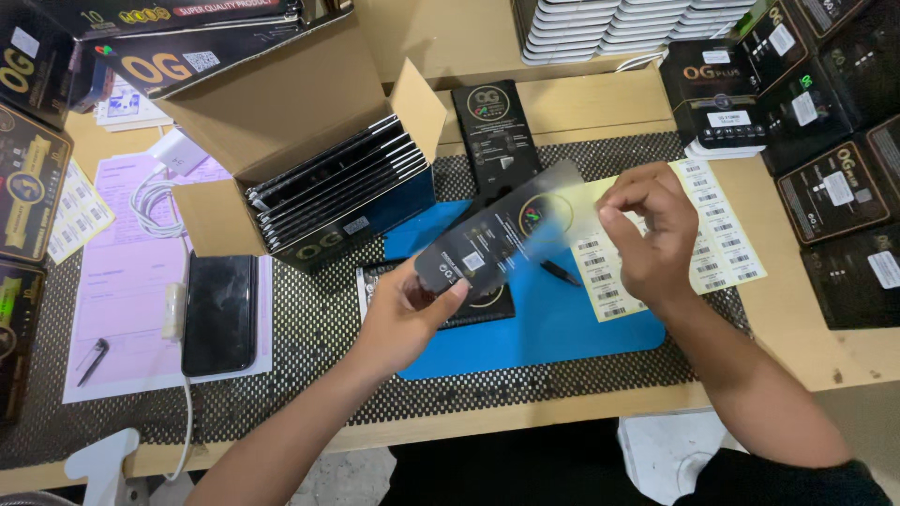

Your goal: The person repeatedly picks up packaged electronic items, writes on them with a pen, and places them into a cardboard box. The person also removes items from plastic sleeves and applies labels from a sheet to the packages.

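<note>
Left hand point(408, 314) — closed on a flat black packet point(497, 236), held above the blue mat point(562, 323) | right hand point(647, 230) — fingertips pinched at its far end, label unclear | sticker sheet point(712, 244) lies beside | packet best kept steady, edges aligned.

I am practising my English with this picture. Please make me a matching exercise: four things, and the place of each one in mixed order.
Things:
1. flat black packet
2. dark phone
3. label sheet
4. cardboard box

Places:
a. under the right hand, on the table's right part
b. in the left hand
c. behind the blue mat, holding upright black packets
d. on pink paper, far left

Pairs: 1-b, 2-d, 3-a, 4-c
</note>
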